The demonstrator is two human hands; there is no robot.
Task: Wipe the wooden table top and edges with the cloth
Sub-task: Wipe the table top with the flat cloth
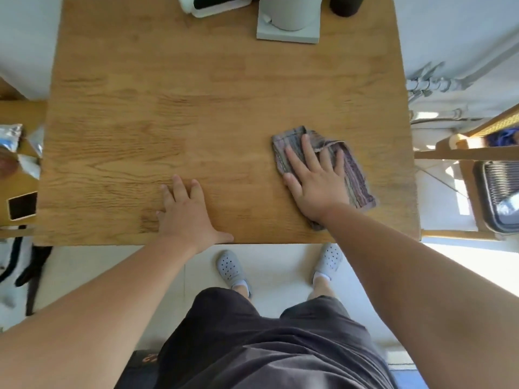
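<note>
The wooden table [196,108] fills the middle of the head view, its near edge in front of my legs. A striped grey-purple cloth [356,175] lies flat on its right side, near the right edge. My right hand [314,181] presses flat on the cloth, fingers spread, palm covering its left half. My left hand [186,214] rests flat on the bare wood near the front edge, fingers apart, thumb at the edge, holding nothing.
At the table's far edge stand a pale grey appliance on a square base [289,21], a dark cylinder [344,5] and a white device [213,4]. A wooden chair [463,153] stands to the right, a cluttered low surface [19,169] to the left.
</note>
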